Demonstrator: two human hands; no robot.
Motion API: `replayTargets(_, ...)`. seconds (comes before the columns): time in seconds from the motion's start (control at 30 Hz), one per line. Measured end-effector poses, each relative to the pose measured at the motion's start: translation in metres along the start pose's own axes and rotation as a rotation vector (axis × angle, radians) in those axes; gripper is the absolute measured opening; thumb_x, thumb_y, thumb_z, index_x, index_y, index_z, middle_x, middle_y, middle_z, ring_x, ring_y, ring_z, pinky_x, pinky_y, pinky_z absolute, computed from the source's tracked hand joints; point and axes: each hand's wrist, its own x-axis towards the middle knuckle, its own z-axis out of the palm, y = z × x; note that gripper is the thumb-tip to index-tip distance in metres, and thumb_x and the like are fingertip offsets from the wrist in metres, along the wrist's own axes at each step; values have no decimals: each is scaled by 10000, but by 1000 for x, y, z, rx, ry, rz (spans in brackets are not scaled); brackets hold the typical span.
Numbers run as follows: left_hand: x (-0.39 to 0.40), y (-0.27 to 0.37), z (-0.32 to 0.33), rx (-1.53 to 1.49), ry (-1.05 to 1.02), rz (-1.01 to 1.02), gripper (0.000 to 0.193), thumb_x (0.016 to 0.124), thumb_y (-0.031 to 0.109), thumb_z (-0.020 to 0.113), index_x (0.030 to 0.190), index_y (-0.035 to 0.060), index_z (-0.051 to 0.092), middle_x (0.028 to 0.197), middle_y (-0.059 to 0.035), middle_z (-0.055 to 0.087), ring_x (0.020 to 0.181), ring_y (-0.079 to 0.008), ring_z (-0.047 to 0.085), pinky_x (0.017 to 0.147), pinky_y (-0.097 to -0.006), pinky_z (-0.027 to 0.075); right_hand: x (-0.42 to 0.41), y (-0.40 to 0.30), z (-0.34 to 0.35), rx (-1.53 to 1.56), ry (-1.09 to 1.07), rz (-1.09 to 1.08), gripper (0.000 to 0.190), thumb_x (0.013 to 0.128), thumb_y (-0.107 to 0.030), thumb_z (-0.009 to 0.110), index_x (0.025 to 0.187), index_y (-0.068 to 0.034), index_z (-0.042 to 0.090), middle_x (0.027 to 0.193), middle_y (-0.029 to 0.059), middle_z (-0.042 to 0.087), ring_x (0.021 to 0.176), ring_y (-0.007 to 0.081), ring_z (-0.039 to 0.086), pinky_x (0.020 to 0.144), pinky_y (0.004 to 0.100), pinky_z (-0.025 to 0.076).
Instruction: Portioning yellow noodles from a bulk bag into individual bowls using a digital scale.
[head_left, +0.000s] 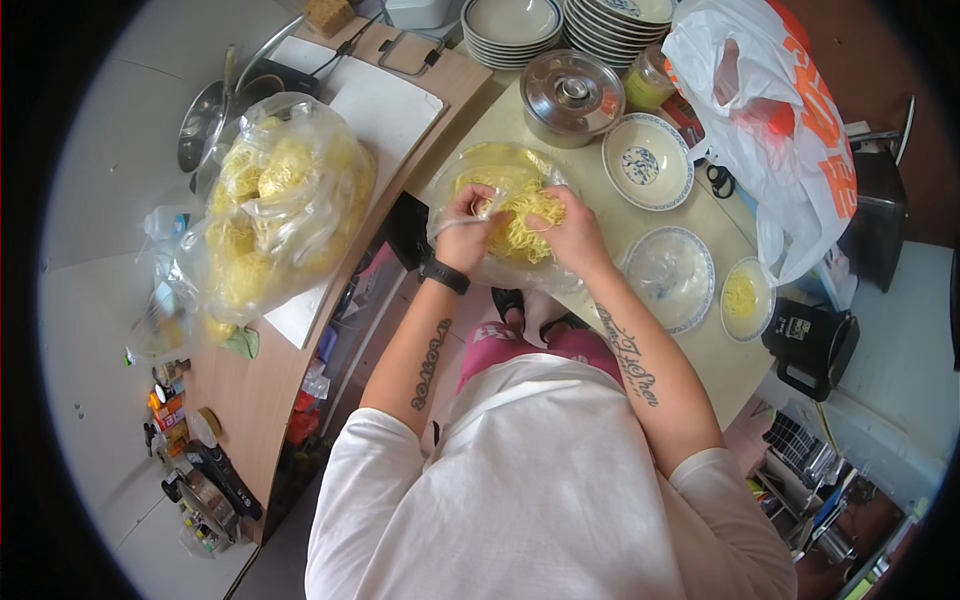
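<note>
Both of my hands are over a clear plastic bag of yellow noodles, on the pale table in front of me. My right hand grips a loose bundle of thin yellow noodles at its right side. At the bundle's left, my left hand has its fingers curled on the bag's film and the noodle strands. The bag's mouth is spread around the bundle. To the right are a patterned bowl, a plate covered with clear plastic and a small dish with a few noodles.
A big plastic bag of noodle bundles rests on a white board on the wooden counter to my left. Beyond my hands stand a lidded steel pot and stacked plates. A white carrier bag and a black appliance are at right.
</note>
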Motion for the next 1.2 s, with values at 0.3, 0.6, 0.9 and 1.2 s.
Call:
replayTargets(0.3,1,10,1,793,-84,541,525,724,252,848,1141,21,628,1045,-198,669,960,-370,648,870,-456,507,12,47,13,535,52,-2,381,858,-123,690,1200,14,593,1088,206,686,965,261,675,855,350,513)
replayTargets(0.6,9,14,-5,162,57,-70,239,889,153,749,1031,22,610,1049,-66,672,975,-170,619,837,-295,493,8,12,-5,110,81,-104,471,810,-223,758,1200,4,623,1090,227,700,1007,317,689,878,392,526)
replayTargets(0.9,0,16,-1,498,-250,180,574,800,268,832,1274,40,602,1159,-120,680,1008,-236,653,894,-343,517,6,-21,-21,-59,92,-39,460,802,-185,719,1218,-13,626,1089,240,698,1021,361,683,895,407,531)
replayTargets(1.2,21,-12,-28,-116,145,-172,200,1003,135,548,1140,58,671,1014,-21,690,940,-116,632,831,-269,507,-3,-7,-30,489,258,-95,470,774,-69,715,1230,-28,610,1119,185,700,1013,303,692,909,359,524)
